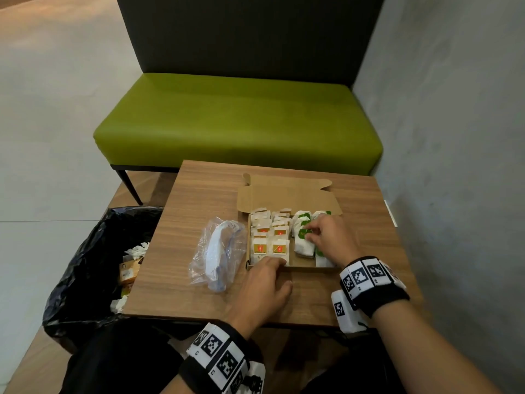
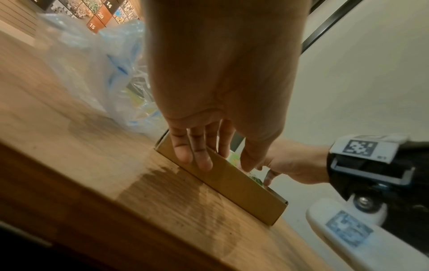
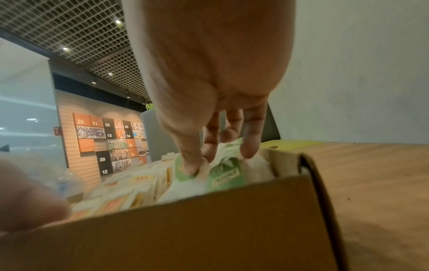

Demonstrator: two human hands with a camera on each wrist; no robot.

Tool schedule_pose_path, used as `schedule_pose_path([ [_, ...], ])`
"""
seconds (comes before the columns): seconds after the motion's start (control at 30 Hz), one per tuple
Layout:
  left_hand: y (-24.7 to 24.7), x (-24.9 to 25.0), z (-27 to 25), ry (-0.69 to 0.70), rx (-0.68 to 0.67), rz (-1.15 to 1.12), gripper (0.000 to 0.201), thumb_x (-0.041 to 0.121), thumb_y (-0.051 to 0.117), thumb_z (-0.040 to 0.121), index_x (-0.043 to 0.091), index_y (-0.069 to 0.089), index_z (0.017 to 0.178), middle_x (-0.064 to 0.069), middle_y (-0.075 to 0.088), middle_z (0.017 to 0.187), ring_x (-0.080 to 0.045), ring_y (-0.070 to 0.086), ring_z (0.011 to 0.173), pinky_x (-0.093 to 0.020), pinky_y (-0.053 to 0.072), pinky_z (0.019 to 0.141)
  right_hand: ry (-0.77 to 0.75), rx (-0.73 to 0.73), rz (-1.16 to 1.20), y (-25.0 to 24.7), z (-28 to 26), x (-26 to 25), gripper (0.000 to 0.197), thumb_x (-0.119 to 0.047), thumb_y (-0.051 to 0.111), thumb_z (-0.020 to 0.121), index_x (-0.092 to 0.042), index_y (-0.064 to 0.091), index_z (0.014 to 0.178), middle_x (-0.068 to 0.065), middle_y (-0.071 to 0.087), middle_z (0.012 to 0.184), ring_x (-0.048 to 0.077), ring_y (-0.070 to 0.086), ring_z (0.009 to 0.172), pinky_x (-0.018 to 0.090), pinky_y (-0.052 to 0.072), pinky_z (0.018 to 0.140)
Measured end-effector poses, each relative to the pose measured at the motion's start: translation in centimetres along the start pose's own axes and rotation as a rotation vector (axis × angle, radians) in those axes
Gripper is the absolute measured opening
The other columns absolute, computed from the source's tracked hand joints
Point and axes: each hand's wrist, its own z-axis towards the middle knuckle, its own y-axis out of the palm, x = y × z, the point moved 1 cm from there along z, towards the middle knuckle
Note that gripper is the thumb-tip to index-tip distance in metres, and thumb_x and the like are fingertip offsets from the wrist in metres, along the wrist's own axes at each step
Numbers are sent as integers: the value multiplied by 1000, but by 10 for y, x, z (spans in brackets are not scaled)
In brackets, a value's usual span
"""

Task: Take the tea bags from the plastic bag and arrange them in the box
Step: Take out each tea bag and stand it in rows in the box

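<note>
An open cardboard box (image 1: pixel 287 194) sits on the wooden table (image 1: pixel 199 200), its lid folded back. Red-labelled tea bags (image 1: pixel 270 240) fill its left half in rows, and green-labelled tea bags (image 1: pixel 301 243) lie in its right half. My right hand (image 1: pixel 314 237) is inside the box; thumb and fingers (image 3: pixel 192 165) pinch a green-labelled tea bag (image 3: pixel 227 176). My left hand (image 1: pixel 264 277) rests against the box's front wall (image 2: pixel 232 183) with straight fingers (image 2: pixel 199 155). The crumpled clear plastic bag (image 1: pixel 218 251) lies left of the box, untouched.
A bin lined with a black bag (image 1: pixel 93 251) holding scraps stands at the table's left edge. A green bench (image 1: pixel 238 120) sits behind the table and a grey wall (image 1: pixel 454 137) runs along the right. Bare tabletop shows in front of the box.
</note>
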Motion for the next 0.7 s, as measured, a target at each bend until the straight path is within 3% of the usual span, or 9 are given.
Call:
schedule_pose_path([
  [0.2, 1, 1, 0, 3, 3, 6, 50, 34, 61, 93, 26, 46, 141, 7, 50, 139, -8, 47, 124, -20, 37, 101, -45, 121, -94, 2, -3, -3, 29, -34, 69, 89, -26, 68, 117, -6, 67, 111, 17, 56, 104, 37, 51, 83],
  [0.33, 1, 0, 0, -10, -10, 13, 51, 35, 61, 93, 26, 45, 141, 7, 48, 140, -9, 46, 127, -22, 36, 104, -18, 146, 13, 1, -9, 2, 28, -40, 73, 84, -26, 68, 108, -8, 63, 106, 13, 54, 100, 35, 51, 81],
  [0.43, 1, 1, 0, -9, -16, 14, 51, 34, 61, 93, 26, 45, 141, 7, 49, 140, -8, 46, 127, -22, 37, 104, -57, 152, -32, -7, -19, 0, 22, -41, 70, 86, -30, 69, 105, -8, 55, 115, 14, 47, 112, 32, 50, 81],
  [0.47, 1, 2, 0, -9, -15, 13, 51, 34, 61, 93, 26, 45, 141, 7, 49, 139, -8, 47, 126, -22, 37, 103, -83, 117, -59, -9, -22, -2, 23, -41, 68, 87, -32, 69, 108, -6, 52, 124, 16, 43, 120, 34, 50, 87],
  [0.5, 1, 2, 0, -9, -16, 13, 51, 34, 61, 93, 26, 46, 141, 7, 50, 139, -8, 47, 125, -22, 38, 103, -114, 60, -96, -10, -25, -6, 25, -41, 66, 88, -36, 68, 112, -3, 46, 136, 19, 36, 129, 39, 46, 97],
  [0.57, 2, 2, 0, -16, -14, 15, 50, 34, 62, 92, 25, 46, 140, 6, 51, 138, -9, 48, 124, -23, 39, 103, -186, -59, -218, -6, -29, -13, 33, -41, 60, 91, -43, 62, 124, 1, 25, 158, 27, 15, 146, 56, 21, 116],
  [0.63, 3, 2, 1, -22, -12, 17, 50, 33, 62, 92, 25, 47, 139, 6, 51, 137, -9, 48, 125, -23, 38, 104, -236, -119, -351, 0, -28, -18, 38, -44, 50, 97, -49, 53, 134, 3, 5, 166, 33, -4, 151, 67, 0, 117],
  [0.7, 3, 3, 1, -17, -8, 24, 50, 33, 63, 92, 24, 48, 139, 5, 51, 137, -10, 48, 125, -22, 37, 104, -240, -144, -437, 5, -26, -21, 39, -45, 41, 100, -49, 46, 139, 6, -5, 167, 37, -13, 151, 74, -5, 113],
])
